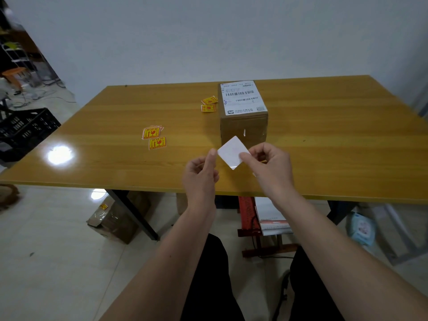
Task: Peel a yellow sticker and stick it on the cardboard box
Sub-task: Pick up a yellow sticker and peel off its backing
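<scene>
Grip: your left hand (201, 174) and right hand (266, 163) both pinch one white square sheet (233, 153), held as a diamond above the near table edge.
Left hand: thumb pressed to the sheet's left corner, other fingers curled.
Right hand: thumb and forefinger closed on the sheet's right corner.
Sheet: only its white side faces you; whether a yellow face is on the far side, you cannot tell from here.
Cardboard box (243, 126): stands upright on the table (115, 107), just behind the sheet, white shipping label (242, 97) on top.
Near sticker pile (154, 136): yellow-and-red stickers lying well left of your hands.
Far sticker pile (209, 104): more of the same, just left of the box.
Under table: a second carton (115, 218) on the floor.
</scene>
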